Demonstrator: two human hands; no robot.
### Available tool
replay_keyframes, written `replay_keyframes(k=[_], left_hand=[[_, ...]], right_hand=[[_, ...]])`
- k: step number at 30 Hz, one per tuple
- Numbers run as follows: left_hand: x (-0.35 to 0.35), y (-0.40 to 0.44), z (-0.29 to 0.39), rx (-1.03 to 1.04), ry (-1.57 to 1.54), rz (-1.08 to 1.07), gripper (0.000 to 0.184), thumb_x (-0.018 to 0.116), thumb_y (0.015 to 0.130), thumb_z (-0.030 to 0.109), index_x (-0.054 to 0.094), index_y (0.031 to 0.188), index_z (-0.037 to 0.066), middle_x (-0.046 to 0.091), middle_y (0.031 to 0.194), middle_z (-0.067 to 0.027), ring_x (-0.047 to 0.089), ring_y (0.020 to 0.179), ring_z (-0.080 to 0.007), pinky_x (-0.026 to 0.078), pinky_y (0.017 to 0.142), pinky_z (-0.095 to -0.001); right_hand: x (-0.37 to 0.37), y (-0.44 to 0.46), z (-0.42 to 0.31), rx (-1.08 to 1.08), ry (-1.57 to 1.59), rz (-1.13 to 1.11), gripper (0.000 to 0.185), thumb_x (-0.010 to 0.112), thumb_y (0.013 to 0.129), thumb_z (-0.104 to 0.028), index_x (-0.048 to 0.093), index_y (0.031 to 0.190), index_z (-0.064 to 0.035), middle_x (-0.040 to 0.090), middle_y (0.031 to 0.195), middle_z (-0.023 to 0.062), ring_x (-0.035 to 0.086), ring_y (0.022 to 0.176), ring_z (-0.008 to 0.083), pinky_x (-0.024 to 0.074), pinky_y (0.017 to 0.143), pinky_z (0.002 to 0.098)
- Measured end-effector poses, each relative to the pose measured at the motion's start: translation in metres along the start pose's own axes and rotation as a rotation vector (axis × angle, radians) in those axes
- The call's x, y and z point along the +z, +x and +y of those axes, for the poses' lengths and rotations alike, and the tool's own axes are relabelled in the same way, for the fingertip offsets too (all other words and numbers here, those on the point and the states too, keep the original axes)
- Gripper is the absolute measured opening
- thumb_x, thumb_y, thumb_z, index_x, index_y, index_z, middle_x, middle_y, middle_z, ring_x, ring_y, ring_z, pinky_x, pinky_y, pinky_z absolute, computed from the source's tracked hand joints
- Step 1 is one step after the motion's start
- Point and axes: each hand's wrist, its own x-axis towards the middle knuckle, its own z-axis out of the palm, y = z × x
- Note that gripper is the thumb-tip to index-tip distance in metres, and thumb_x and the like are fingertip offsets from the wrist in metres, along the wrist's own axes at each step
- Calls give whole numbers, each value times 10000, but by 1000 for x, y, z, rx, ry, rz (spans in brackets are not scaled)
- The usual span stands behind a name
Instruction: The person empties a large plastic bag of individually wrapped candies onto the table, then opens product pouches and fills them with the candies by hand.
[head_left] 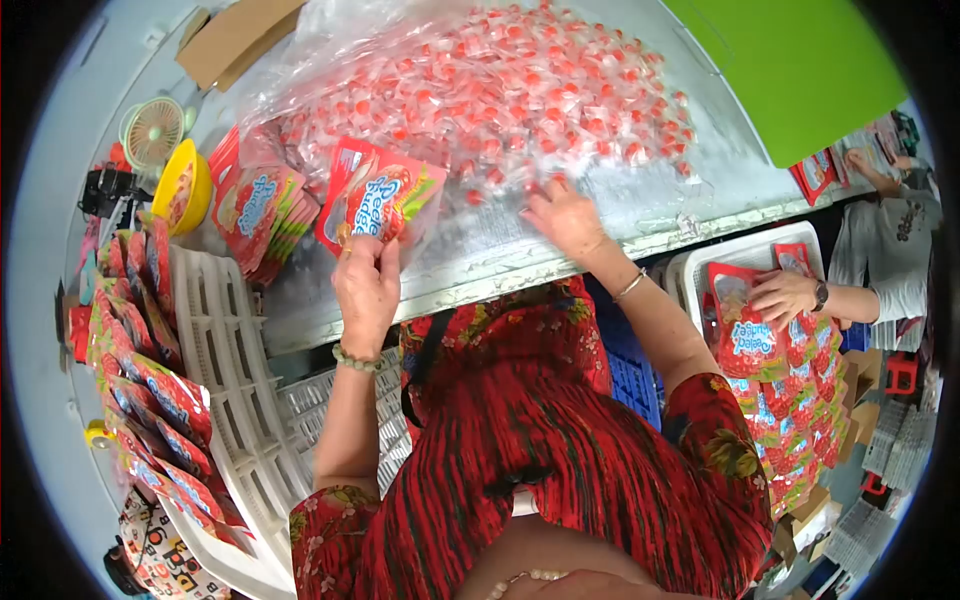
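Note:
In my left hand [366, 285] is a red printed pouch [372, 200], gripped at its lower edge with the thumb in front and the pouch tilted above the worktable [480, 272]. My right hand [568, 222] rests low at the near edge of a heap of small clear-wrapped red candies [530, 95]. Its thumb and fingers are apart, the fingertips by the nearest candies; no candy shows clearly in the hand. A fanned stack of similar pouches [262, 210] lies to the left of the held pouch.
Far left are a yellow bowl [184, 190], a small fan [155, 132] and white crates [215, 330] beside rows of pouches [165, 400]. On the right, another person's hand [785, 298] touches pouches in a white tray [690, 270]. A green panel [800, 70] stands at upper right.

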Motion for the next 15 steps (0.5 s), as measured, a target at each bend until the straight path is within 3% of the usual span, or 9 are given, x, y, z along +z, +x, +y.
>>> replay_keyframes(k=[1,3,4,6,7,9,10,11,15], left_hand=[[-6,6,2,12,35,3,166,550,709,121,449,632,14,486,585,-155,484,538,-318,371,483,-390],[-11,17,2,62,129,12,177,546,709,157,456,636,22,499,594,-164,499,556,-326,384,491,-407],[-11,21,3,102,156,10,167,543,707,159,462,642,27,504,593,-161,504,553,-323,391,493,-408],[-4,29,13,101,233,-37,132,526,701,155,476,660,40,519,598,-148,513,550,-318,406,497,-406],[2,30,19,77,261,-60,125,530,702,139,473,664,34,508,593,-153,507,562,-322,397,496,-405],[16,31,24,168,253,-12,103,528,695,107,463,681,28,497,594,-168,495,582,-340,383,496,-416],[19,30,28,175,252,-14,103,528,695,107,463,681,28,497,594,-168,495,582,-340,383,496,-416],[21,29,32,135,211,25,95,516,693,106,463,694,28,506,619,-158,502,584,-333,388,512,-415],[18,22,27,127,161,70,84,505,679,75,457,716,16,506,701,-150,501,623,-329,391,521,-413]], right_hand=[[6,-1,7,-16,6,9,189,581,670,-247,550,791,-105,510,785,70,509,752,245,448,553,321],[17,3,14,209,296,192,166,565,710,-224,545,784,-76,529,693,66,516,583,208,447,551,302],[12,10,8,441,636,289,155,539,750,-224,535,766,-70,536,640,45,487,491,135,422,449,248],[-23,31,-14,957,1754,256,166,523,769,-241,520,786,-76,541,651,42,455,474,74,335,339,186],[-34,45,-37,932,1922,374,159,517,770,-238,503,820,-88,559,673,60,449,455,59,250,285,150],[-59,67,-83,921,2131,293,171,504,776,-246,496,846,-90,569,693,85,441,429,69,257,286,154],[-60,68,-95,783,2183,199,172,506,774,-247,496,850,-93,571,698,85,452,426,83,279,298,158],[-53,73,-109,891,2205,233,185,503,779,-240,495,810,-58,573,649,92,429,391,63,306,301,169],[-31,68,-120,967,1979,96,181,484,790,-208,497,736,-36,538,618,49,436,438,74,303,327,198]])
